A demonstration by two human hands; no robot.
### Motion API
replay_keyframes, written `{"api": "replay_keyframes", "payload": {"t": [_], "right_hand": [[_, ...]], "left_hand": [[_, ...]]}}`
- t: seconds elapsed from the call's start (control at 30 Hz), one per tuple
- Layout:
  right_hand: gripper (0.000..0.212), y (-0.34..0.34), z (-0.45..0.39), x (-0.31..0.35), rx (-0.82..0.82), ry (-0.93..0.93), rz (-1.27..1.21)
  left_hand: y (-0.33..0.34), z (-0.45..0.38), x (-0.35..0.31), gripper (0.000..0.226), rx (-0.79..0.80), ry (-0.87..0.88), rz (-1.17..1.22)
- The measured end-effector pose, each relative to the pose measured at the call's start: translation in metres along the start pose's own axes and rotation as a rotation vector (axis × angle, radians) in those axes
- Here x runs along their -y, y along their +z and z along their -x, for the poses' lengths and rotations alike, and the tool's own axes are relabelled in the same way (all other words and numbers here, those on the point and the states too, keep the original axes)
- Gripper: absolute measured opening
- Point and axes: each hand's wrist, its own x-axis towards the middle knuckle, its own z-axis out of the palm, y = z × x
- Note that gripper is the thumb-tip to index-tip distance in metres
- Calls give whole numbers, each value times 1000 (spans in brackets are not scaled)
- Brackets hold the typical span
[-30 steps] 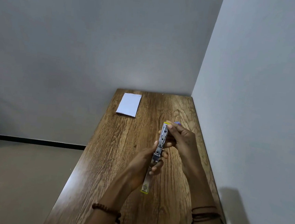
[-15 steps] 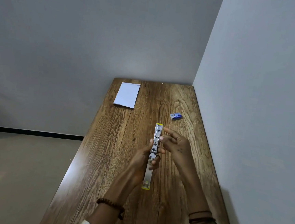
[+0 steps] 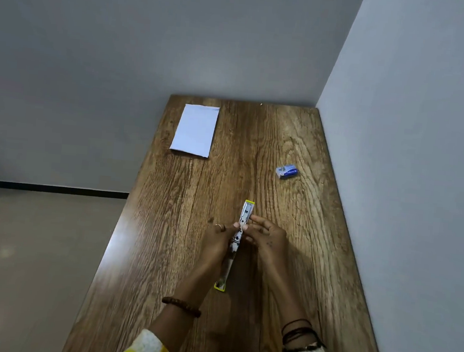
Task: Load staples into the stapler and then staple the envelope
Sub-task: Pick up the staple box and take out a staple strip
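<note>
The stapler (image 3: 245,212), metal with yellow ends, is swung fully open into one long strip that points away from me above the table middle. My left hand (image 3: 217,242) grips its middle from the left. My right hand (image 3: 266,239) pinches the same spot from the right with its fingertips. The strip's near yellow end (image 3: 220,285) shows below my left hand. A small blue staple box (image 3: 287,171) lies on the table at the right. The white envelope (image 3: 196,129) lies flat at the far left corner.
The wooden table (image 3: 184,199) runs away from me, its right edge against a grey wall and its far edge against another wall. The left edge drops to a beige floor.
The view has tilted down. Both hands and the open stapler have come lower toward the table. The blue staple box, hidden behind my right hand a second ago, now lies in plain view.
</note>
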Motion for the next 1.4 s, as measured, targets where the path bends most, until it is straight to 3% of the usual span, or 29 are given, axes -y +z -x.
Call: {"api": "replay_keyframes", "payload": {"t": [0.1,0.17,0.23,0.53,0.67,0.83,0.97,1.1,1.3,1.4], "right_hand": [[31,5,-16,-5,-21,-8,74],[29,9,-26,-8,-41,-23,146],[27,11,-33,-10,-50,-54,224],[18,-1,-43,-6,-48,-88,406],[16,-12,-60,1,-115,-157,473],[31,-29,-109,23,-390,-309,620],[49,-33,-144,24,-374,-250,780],[42,-32,-148,15,-400,-287,908],[49,-37,-94,-1,-337,-269,644],[50,-41,-62,6,-286,-165,435]], "left_hand": [[-2,-20,3,31,-99,97,-255],[-2,-31,0,22,-144,169,-342],[-1,-38,-1,12,-155,205,-366],[1,-52,-4,8,-145,264,-393],[5,-67,-16,6,-245,503,-549],[41,-107,-58,29,-14,727,-708],[81,-136,-71,30,107,663,-771],[97,-134,-68,30,136,496,-751],[71,-95,-43,32,108,289,-473],[56,-59,-39,23,104,189,-167]]}}
